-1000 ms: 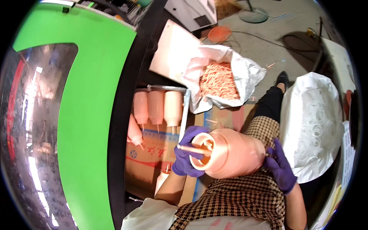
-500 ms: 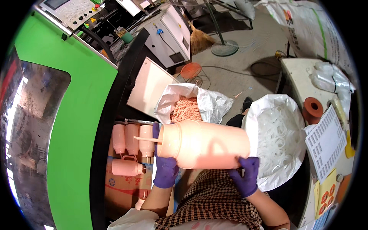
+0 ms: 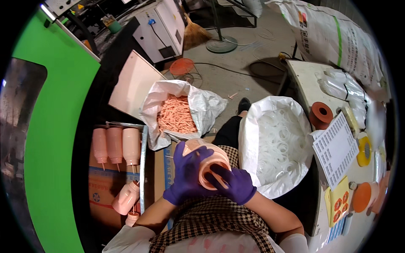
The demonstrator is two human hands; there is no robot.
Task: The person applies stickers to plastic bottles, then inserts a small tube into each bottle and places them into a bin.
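Observation:
A pink, wide-mouthed plastic bottle [image 3: 219, 152] is held in front of my lap, its open mouth tilted toward me. Wrapped round its left side is my purple-gloved left hand [image 3: 183, 177]. My right hand [image 3: 237, 185], gloved the same way, is on the mouth; its fingers curl over the rim and partly inside, so their tips are hidden. To the left, several similar bottles [image 3: 131, 145] lie on cardboard, thin pink sticks jutting from their necks. Another bottle [image 3: 126, 199] lies slanted below them.
A white sack [image 3: 206, 101] of pink sticks [image 3: 177, 118] stands ahead. At right is a white bag [image 3: 249, 141] full of translucent rings [image 3: 280, 139]. A worktable [image 3: 301, 69] bears a brown roll [image 3: 320, 114], a printed sheet [image 3: 336, 149] and tape [image 3: 363, 151]. The green machine [image 3: 55, 126] borders the left.
The bottle, held sideways before, has swung round so its mouth faces me. My right hand has moved from its base to its mouth. The stick at its neck no longer shows.

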